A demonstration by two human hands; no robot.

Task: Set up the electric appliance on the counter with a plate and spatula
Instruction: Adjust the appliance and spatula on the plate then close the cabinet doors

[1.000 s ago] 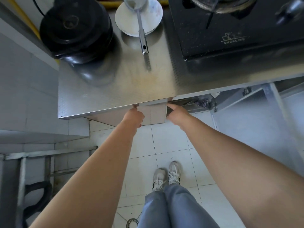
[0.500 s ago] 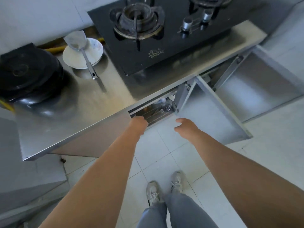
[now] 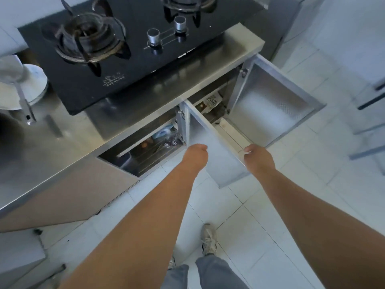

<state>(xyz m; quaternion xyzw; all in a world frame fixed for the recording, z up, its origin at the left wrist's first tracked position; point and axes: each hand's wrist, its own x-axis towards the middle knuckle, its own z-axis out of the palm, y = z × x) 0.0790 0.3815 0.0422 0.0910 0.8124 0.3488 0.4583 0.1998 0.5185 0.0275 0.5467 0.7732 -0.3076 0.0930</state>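
Both hands are low, in front of the open cabinet under the counter [image 3: 125,113], not up on it. The left hand [image 3: 194,152] hangs before the inner face of the near door [image 3: 212,161] with its fingers folded under and hidden, so I cannot tell if it holds anything. The right hand [image 3: 257,157] sits at that door's free edge, thumb tip showing against it. Its fingers are hidden too, and a grip cannot be confirmed.

The task's things lie at the counter's left edge. The plate [image 3: 35,84] carries the spatula [image 3: 23,99], whose handle runs toward the front edge. A dark blurred shape [image 3: 7,134] just in front of them is probably the electric appliance.

Risks, as I judge them: 2 doors stand open, the near one and the far door [image 3: 275,109], and both jut into the floor space where the person's shoe [image 3: 209,239] stands. A shin or knee could catch a corner. Rising fast could bring an arm against the counter's front edge. The spatula's handle overhangs the plate, so a nudge could tip it off.

Open room is fair: bare counter lies between the stove [image 3: 133,49] and the front edge, and the tiled floor to the right is open past the far door.
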